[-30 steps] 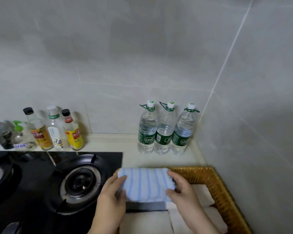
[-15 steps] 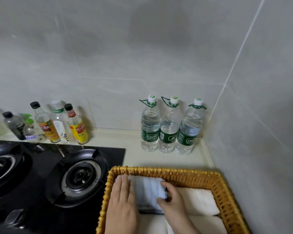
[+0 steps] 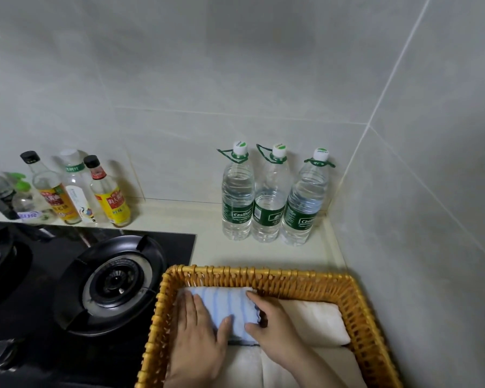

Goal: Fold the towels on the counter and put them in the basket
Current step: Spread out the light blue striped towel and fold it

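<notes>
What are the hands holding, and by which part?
The blue striped towel: right hand grips its right end; left hand presses on its left side.

Basket [image 3: 263,273] right of stove [image 3: 109,284]; folded towel [image 3: 230,303] in its back-left corner, another towel [image 3: 314,317] just right of it; water bottles [image 3: 268,211] behind basket; condiment bottles [image 3: 81,194] behind stove; left hand [image 3: 199,340] on folded towel, right hand [image 3: 275,329] gripping its right end.
</notes>
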### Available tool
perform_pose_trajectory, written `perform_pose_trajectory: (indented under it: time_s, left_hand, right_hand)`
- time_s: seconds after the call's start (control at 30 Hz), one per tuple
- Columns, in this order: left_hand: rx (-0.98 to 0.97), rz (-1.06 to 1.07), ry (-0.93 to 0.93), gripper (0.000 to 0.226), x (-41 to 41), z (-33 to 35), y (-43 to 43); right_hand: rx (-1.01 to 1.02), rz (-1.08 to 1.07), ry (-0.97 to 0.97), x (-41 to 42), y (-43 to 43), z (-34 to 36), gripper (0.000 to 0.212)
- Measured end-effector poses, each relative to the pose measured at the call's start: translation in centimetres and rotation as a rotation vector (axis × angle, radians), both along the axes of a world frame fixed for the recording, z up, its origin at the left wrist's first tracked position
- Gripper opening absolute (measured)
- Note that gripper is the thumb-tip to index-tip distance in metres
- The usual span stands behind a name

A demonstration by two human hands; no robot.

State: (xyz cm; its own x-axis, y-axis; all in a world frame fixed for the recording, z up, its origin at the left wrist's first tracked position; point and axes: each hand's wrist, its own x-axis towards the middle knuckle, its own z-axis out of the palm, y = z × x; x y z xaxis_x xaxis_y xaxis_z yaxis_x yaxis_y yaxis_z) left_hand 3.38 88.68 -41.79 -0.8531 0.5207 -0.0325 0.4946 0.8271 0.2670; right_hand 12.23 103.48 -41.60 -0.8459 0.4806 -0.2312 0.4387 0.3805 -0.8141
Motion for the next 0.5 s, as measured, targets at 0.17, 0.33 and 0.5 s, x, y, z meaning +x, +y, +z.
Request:
perform_pose_trajectory:
  time_s: [0.17,0.33,0.5]
  left_hand:
    - [-0.141,-0.006,-0.162,0.099,-0.1,-2.0,0.7]
    - [-0.082,-0.007,-0.079,0.095,0.2,-2.6,0.9]
    - [-0.062,0.025,-0.005,0.093,0.2,-3.2,1.0]
  right_hand:
    - [0.006,0.001,-0.023,0.1,0.7,-2.0,0.067]
    - [-0.014,-0.016,-0.074,-0.1,1.2,-3.0,0.072]
    - [-0.033,-0.028,-0.071,-0.7,1.1,-3.1,0.069]
